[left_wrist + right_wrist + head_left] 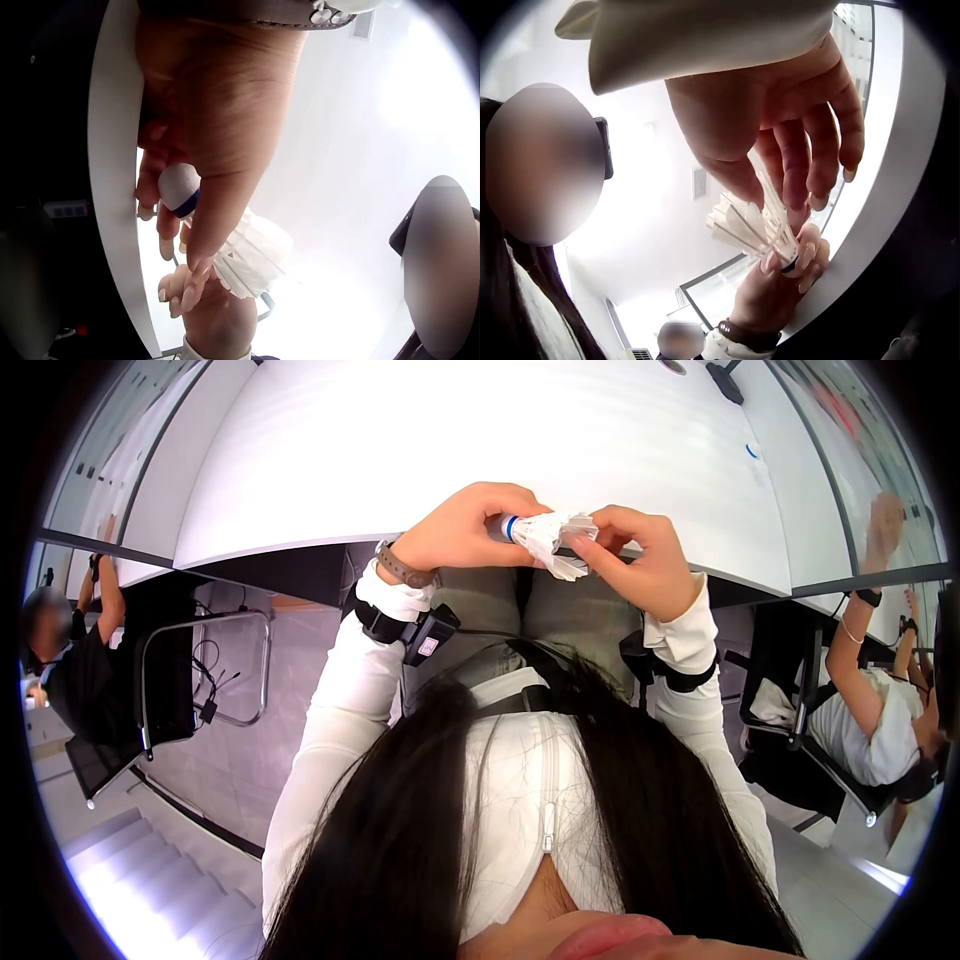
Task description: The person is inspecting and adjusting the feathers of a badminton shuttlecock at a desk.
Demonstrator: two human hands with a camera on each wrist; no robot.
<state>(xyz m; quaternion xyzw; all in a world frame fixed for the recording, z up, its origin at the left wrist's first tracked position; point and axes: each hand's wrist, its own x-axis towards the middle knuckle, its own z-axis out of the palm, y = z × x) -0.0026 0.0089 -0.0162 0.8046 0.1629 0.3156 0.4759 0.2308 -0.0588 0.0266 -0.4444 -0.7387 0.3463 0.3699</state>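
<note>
A white feathered shuttlecock [548,538] with a blue band round its cork is held above the near edge of a white table [420,440]. My left hand [462,528] grips the cork end [178,187] between thumb and fingers. My right hand [640,555] pinches the feather skirt [754,221] from the other side. In the left wrist view the feathers [251,255] fan out below my fingers, with the right hand's fingertips [180,289] under them. Both hands hover over my lap, just off the table rim.
A black chair [150,680] with cables stands at my left. Seated people work on both sides, one at the left [70,660] and one at the right [880,720]. A dark object [725,382] lies at the table's far side. Steps [150,880] descend at lower left.
</note>
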